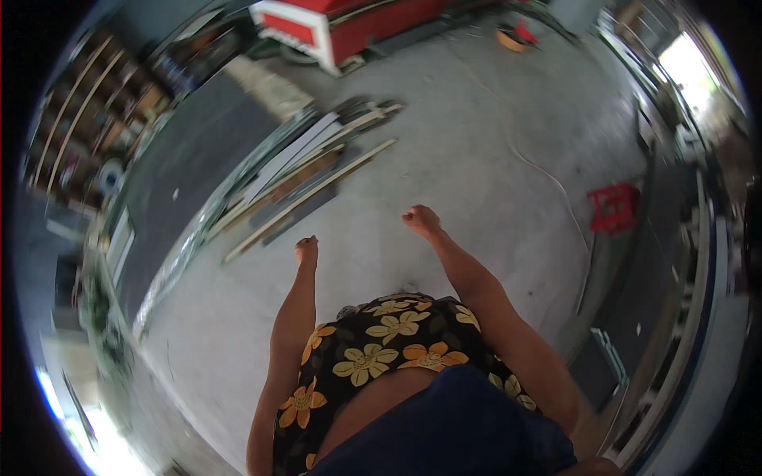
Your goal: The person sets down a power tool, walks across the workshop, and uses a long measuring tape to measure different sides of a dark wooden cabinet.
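Note:
My left hand (306, 249) is held out in front of me above the floor, its fingers curled closed. The nearest thing to it is a pale wooden strip (309, 200) on the floor, at the edge of a pile of long boards. To the right, my right hand (422, 220) is also out in front, closed like a fist over bare concrete. Nothing sticks out of either hand, and neither touches anything. The two hands are well apart.
Long strips and boards (290, 163) lie ahead left beside a large dark sheet (198, 135). A red and white machine (349, 36) stands far ahead. At right are a red plastic stool (613, 208), a cable (548, 170) and dark panels (651, 278). An orange basin (514, 40) sits far off.

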{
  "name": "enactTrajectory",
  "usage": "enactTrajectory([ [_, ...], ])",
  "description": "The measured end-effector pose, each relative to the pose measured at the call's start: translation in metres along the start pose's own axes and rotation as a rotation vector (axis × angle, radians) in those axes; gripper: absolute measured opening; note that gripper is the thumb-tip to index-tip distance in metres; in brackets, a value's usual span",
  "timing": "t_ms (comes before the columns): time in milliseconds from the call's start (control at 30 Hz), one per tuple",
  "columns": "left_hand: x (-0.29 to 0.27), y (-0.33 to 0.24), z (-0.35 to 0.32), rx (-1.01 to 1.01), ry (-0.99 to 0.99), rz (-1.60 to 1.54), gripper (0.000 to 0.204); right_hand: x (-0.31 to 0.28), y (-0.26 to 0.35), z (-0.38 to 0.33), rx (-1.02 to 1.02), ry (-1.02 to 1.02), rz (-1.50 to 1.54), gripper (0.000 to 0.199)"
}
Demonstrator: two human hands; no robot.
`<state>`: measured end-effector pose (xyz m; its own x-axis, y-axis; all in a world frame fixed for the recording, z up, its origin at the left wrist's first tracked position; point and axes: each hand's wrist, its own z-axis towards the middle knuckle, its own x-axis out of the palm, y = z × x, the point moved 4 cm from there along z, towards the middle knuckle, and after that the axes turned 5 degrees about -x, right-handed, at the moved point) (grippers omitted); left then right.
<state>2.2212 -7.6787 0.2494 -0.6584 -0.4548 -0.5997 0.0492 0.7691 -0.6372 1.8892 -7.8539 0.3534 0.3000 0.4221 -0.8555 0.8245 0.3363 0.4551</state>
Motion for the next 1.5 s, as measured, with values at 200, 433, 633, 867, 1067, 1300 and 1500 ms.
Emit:
enactTrajectory([
  [200, 0.140, -0.163, -0.022, 0.237, 0.189, 0.025, 0.031, -0.095, -0.096, 0.028, 0.122, -0.182, 0.143, 0.030],
  [433, 0.226, -0.215, 0.039, 0.308, 0.251, 0.113, 0.030, -0.134, -0.156, 0.073, 0.176, -0.179, 0.215, 0.028],
  [633, 0.314, -0.335, 0.059, 0.235, 0.454, 0.107, 0.027, -0.192, -0.259, 0.152, 0.268, -0.374, 0.187, 0.024],
  [867, 0.423, -0.467, 0.110, 0.408, 0.529, 0.185, 0.027, -0.278, -0.329, 0.214, 0.357, -0.511, 0.300, 0.023],
  [1067, 0.551, -0.578, 0.077, 0.382, 0.636, 0.207, 0.026, -0.308, -0.435, 0.233, 0.517, -0.515, 0.260, 0.021],
  [1300, 0.689, -0.674, 0.040, 0.301, 0.652, 0.281, 0.026, -0.389, -0.606, 0.246, 0.627, -0.468, 0.211, 0.024],
  [1500, 0.801, -0.757, -0.014, 0.304, 0.718, 0.213, 0.021, -0.472, -0.749, 0.252, 0.735, -0.466, 0.190, 0.027],
])
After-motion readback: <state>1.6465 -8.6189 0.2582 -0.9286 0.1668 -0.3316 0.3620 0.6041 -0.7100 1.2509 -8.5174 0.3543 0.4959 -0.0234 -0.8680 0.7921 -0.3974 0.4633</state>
